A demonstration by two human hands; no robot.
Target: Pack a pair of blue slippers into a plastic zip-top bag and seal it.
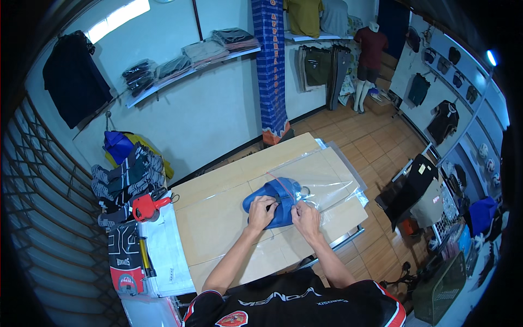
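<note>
A pair of blue slide sandals (282,214) lies on the cardboard-covered table (220,212) in front of me. My left hand (261,213) is on the near left part of the sandals, its fingers curled at a strap beside a small dark piece (278,199). A thin red cord (282,184) crosses the sandals and runs towards my right hand (306,220). That hand's thumb and fingers are pinched together at the cord's end, by the right edge of the sandals. Exactly what lies between the fingertips is hidden. Clear plastic (327,192) spreads to the right of the sandals.
On the left, a red tape dispenser (146,207), a yellow-and-black tool (145,255) and a pile of socks (126,175) lie beside white sheets (165,245). Behind the table rises a blue column (269,69). Clothing racks (425,192) stand on the tiled floor at right.
</note>
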